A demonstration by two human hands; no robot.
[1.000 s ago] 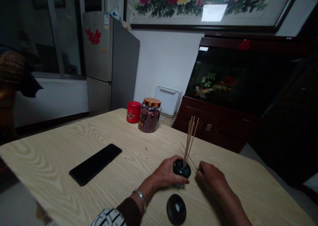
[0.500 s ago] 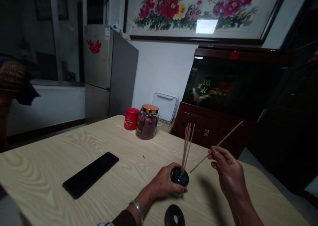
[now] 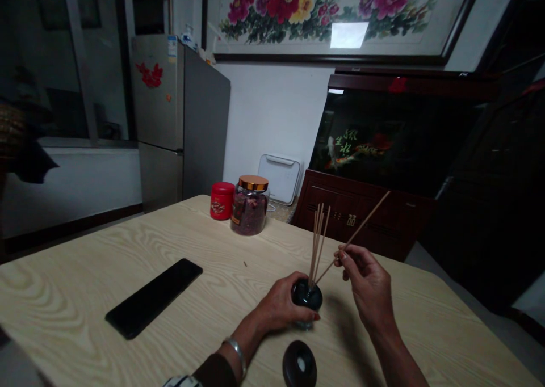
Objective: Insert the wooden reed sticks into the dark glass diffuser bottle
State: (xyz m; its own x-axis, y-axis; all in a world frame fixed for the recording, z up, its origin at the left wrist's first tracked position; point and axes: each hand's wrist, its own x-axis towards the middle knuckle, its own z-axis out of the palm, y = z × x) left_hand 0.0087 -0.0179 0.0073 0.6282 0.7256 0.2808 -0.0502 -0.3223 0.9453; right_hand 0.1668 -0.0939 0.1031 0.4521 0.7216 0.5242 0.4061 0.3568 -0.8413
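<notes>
A dark, rounded reed diffuser bottle (image 3: 307, 296) stands on the table, several thin reed sticks (image 3: 315, 245) rising upright from its neck. My left hand (image 3: 279, 305) is wrapped round the bottle from the left, thumb in front. Between the thumb and fingers of my right hand (image 3: 367, 282), a single reed stick (image 3: 365, 221) is pinched at a slant. Its lower end is at the mouth of the bottle; whether it has entered I cannot tell. Just in front of the bottle lies a dark oval piece (image 3: 300, 365) with a light spot at its centre.
A black phone (image 3: 154, 298) lies on the wooden table (image 3: 204, 330) to the left. Toward the back are a red canister (image 3: 222, 201) and a copper-lidded jar (image 3: 249, 208). A tiny brown bit (image 3: 245, 264) is mid-table. An aquarium (image 3: 383, 131) stands beyond the table.
My right hand has moved left, bringing the slanted stick's lower end from beside the bottle to its mouth. My left hand keeps its hold. The view has shifted slightly.
</notes>
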